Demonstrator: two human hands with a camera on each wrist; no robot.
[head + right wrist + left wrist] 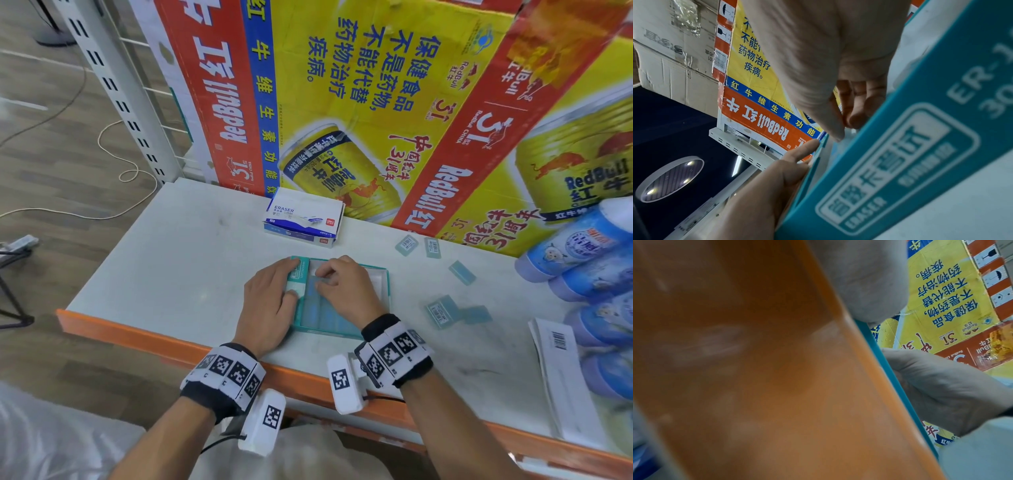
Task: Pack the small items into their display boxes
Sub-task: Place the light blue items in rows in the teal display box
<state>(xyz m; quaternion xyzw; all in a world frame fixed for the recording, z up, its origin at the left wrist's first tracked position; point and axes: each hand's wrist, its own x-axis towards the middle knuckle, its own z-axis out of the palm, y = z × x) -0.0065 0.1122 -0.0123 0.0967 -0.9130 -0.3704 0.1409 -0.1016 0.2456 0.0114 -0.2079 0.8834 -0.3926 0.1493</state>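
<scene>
A teal display box (380,274) lies open on the white shelf, with several pale blue erasers (329,315) packed flat inside. My left hand (274,301) rests with straight fingers along the box's left flap (297,279), thumb on top of it. My right hand (339,287) hovers over the box with curled fingers, and its thumb and fingertips (844,128) pinch a pale eraser at the back row. The right wrist view shows the box's printed side (900,162) and my left fingers (803,151) against its wall. Loose erasers (406,245) (462,272) (440,311) lie to the right.
A blue-and-white eraser box (305,219) stands behind the teal one. Red Bull cartons (376,102) wall off the back. Shrink-wrapped blue bottles (582,253) and a white barcoded sheet (561,370) fill the right side. The shelf's orange front edge (154,339) runs under my wrists.
</scene>
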